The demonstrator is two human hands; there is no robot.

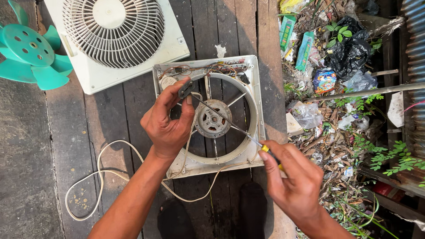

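Head view looked straight down on dark wooden planks (230,26), where a white square fan housing (253,88) lay flat with its round opening upward. A bare motor (213,118) sat at the centre of that opening, held by thin spokes, and a tangle of thin wires (199,68) ran along the housing's top edge. The left hand (168,121) hovered over the housing's upper left part, its grip pinched narrow around a small dark part (186,89) between thumb and fingertips. The right hand (292,177) was at the housing's lower right corner, its grip closed around the yellow-and-black handle of a screwdriver (230,126). The slim shaft slanted up and left across the motor, and its tip met the dark part held by the left hand. A white cord (99,170) looped over the planks from the housing's lower edge. Above left lay a white front grille (116,31), just beside the housing, and a teal fan blade (31,48) rested at the far left. Litter and green plants (336,88) filled the ground to the right of the planks.
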